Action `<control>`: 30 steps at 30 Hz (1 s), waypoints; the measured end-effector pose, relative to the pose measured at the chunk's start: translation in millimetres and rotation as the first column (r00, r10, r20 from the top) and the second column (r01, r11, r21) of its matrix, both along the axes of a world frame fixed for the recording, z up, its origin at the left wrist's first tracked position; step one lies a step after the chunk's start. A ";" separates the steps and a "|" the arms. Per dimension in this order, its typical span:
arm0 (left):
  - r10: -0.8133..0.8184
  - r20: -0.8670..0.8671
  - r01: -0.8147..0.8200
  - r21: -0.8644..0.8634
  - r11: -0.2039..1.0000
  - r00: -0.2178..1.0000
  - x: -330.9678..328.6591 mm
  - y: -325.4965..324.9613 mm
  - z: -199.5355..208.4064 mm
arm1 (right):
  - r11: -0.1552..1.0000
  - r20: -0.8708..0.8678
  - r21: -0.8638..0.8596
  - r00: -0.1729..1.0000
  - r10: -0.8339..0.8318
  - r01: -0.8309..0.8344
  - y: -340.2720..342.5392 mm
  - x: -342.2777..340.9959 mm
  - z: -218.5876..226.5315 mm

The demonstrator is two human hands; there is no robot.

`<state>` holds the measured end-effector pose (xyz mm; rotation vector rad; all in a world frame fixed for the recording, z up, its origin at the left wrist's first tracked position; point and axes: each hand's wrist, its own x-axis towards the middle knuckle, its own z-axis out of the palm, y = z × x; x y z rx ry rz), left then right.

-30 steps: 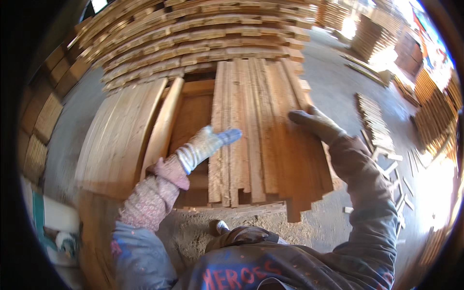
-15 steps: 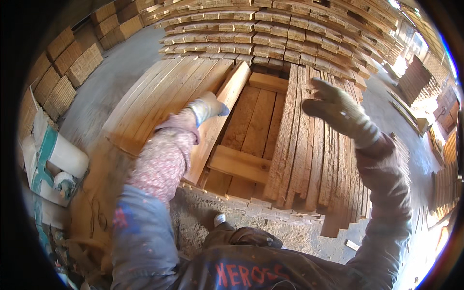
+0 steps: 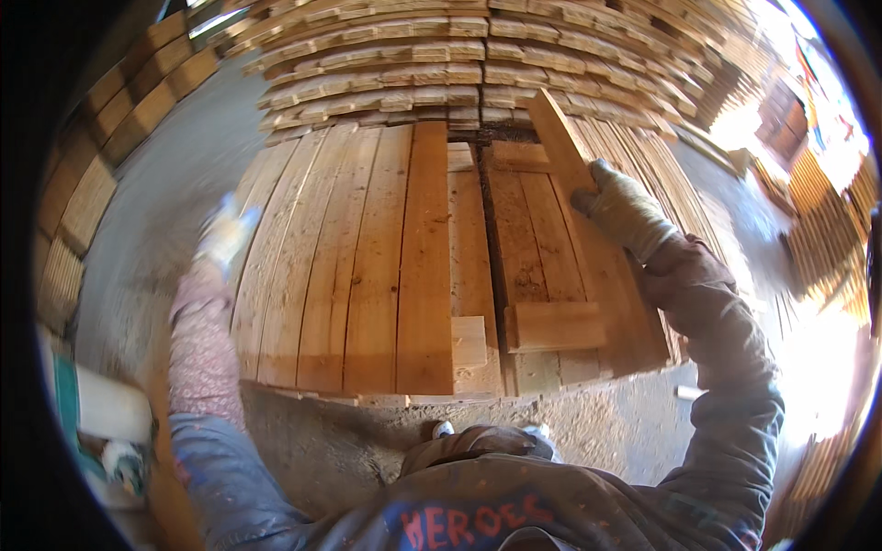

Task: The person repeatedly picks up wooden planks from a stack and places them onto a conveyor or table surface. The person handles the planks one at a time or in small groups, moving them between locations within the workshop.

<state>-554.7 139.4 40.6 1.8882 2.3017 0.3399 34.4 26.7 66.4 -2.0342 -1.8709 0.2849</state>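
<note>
My right hand [image 3: 629, 209], in a pale knitted glove, is closed on the edge of a wooden board [image 3: 560, 133]. That board stands tilted, its far end raised toward the stack behind. Over at the left, my gloved left hand [image 3: 225, 237] is blurred, with thumb and fingers apart and nothing in it. It is beside the outer edge of several flat boards [image 3: 335, 248] lying side by side. Two short crosspieces [image 3: 551, 328] [image 3: 522, 156] show in the gap between the laid boards and the tilted one, above lower boards [image 3: 549, 239].
A tall stack of layered planks [image 3: 386, 78] rises just behind the pile. More stacked timber lines the left [image 3: 92, 197] and right [image 3: 822, 220]. At lower left is a white cylindrical container [image 3: 112, 404]. Sawdust covers the floor [image 3: 322, 432] by my feet.
My left hand has moved left, away from the tilted board it was touching, which now lies flat. My right hand, previously raised and open, has closed on a board on the right.
</note>
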 end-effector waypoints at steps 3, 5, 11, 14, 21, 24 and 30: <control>0.144 0.068 -0.135 -0.121 0.983 0.987 -151.1 31.7 -66.4 | 0.977 0.482 -0.066 0.864 -0.147 0.203 -1.2 -16.7 -20.0; -0.097 0.445 0.151 -0.089 0.984 0.890 -213.9 24.8 -74.5 | 0.966 0.606 -0.137 0.790 -0.092 0.217 5.2 -39.4 -11.4; -0.074 0.657 0.116 -0.020 0.993 0.750 -153.1 -11.0 -26.5 | 0.999 0.095 0.023 0.995 -0.034 0.032 41.1 -136.1 -32.4; -0.058 0.776 0.097 -0.004 0.995 0.628 -114.3 -41.8 25.1 | 0.895 -0.714 -0.395 0.682 -0.158 -0.206 56.5 -182.1 -55.5; 0.078 0.890 0.056 -0.115 0.992 0.450 -84.9 -75.3 -12.3 | 0.994 -0.957 0.060 0.276 0.083 -0.092 52.5 -220.7 -58.4; 0.047 0.916 0.117 -0.102 0.988 0.398 -70.2 -69.2 -17.4 | 0.986 -0.961 -0.090 0.274 -0.048 -0.143 54.1 -237.0 -77.9; -0.165 0.884 0.108 0.131 0.986 0.437 -94.0 -71.0 7.4 | 0.987 -1.000 0.005 0.006 0.007 -0.163 44.6 -259.4 -73.9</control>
